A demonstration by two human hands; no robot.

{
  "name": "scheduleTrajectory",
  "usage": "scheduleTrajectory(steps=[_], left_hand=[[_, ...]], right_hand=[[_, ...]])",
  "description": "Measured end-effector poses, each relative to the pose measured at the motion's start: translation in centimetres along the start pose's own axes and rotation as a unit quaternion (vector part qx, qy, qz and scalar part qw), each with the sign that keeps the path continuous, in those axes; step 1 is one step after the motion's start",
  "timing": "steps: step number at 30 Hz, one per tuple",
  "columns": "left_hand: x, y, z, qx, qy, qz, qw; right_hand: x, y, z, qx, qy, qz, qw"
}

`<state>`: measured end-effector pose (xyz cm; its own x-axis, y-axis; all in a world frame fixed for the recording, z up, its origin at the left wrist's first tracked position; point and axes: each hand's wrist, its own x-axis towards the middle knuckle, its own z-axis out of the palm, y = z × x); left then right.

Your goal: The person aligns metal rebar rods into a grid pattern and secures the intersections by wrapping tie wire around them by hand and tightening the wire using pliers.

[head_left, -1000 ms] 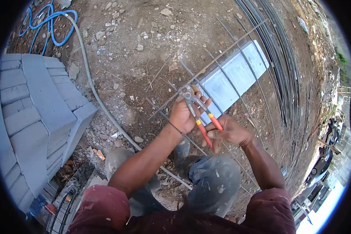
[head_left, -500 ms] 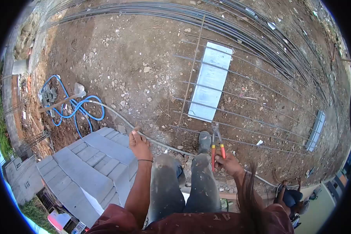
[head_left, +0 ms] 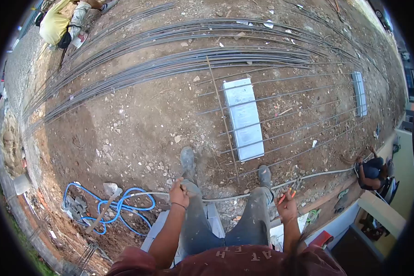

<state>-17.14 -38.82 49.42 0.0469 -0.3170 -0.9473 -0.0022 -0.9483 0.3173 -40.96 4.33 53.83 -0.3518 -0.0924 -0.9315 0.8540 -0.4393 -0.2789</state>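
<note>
Item, pliers (head_left: 281, 199): one pair, red-orange handles, carried in the right hand (head_left: 287, 208) beside the right leg, fingers closed around the grips. Working end too small to make out; spread of the handles cannot be judged. Probably rigid metal, light enough for one hand, heavier toward the head; best held low on the coloured grips, which may slip if dusty.

Item, left hand (head_left: 179, 194): in front of the left leg, fingers bent inward; whether it pinches anything small cannot be told.

Item, rods (head_left: 280, 95): thin, dark, roughly parallel, lying across two pale blocks and meeting a brownish crossbar (head_left: 221, 115) near one end, just beside the wider block (head_left: 244, 115). Likely stiff over short spans, springy over full length, rough to the palm; soundest hold near a crossing. The narrower-looking block (head_left: 361, 101) sits under the rods farther right. Both blocks look hard and heavy, perhaps liable to chip at the corners; hold by the long sides.

Item, surface: brown soil (head_left: 124, 106), uneven, strewn with stones; boots (head_left: 187, 158) planted apart. A grey hose (head_left: 315, 175) runs crosswise by the legs; a blue hose (head_left: 142, 209) lies looped to the left.

Item, room: open-air plot; rod bundle (head_left: 244, 58) beyond the wider block; a person in a yellow top (head_left: 55, 27) at upper left, another person (head_left: 375, 174) low at the right, both well apart from the hands
</note>
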Motion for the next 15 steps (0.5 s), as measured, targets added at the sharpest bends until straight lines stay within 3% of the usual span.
scheduleTrajectory(steps=[4,5,7,9,12,15], left_hand=[[1.6,13.7,-8.4,0.017,-0.002,0.121,0.993],[1.9,16.7,-11.2,0.034,-0.011,0.152,0.988],[1.8,22.3,-14.2,0.095,0.075,0.166,0.979],[4.4,26.0,-18.2,0.149,0.081,0.187,0.968],[5.2,29.3,-16.7,0.248,0.083,0.2,0.944],[4.8,29.3,-10.3,0.294,0.054,0.217,0.929]], right_hand=[[-3.7,9.7,7.8,0.07,0.106,-0.023,0.992],[-2.8,11.8,7.5,0.052,0.023,-0.031,0.998],[-3.9,13.3,10.8,0.019,0.029,-0.001,0.999],[-6.0,14.4,14.6,-0.008,0.039,0.028,0.999],[-7.5,16.2,17.9,-0.014,0.003,0.031,0.999],[-6.6,19.4,16.7,-0.124,0.03,0.028,0.991]])
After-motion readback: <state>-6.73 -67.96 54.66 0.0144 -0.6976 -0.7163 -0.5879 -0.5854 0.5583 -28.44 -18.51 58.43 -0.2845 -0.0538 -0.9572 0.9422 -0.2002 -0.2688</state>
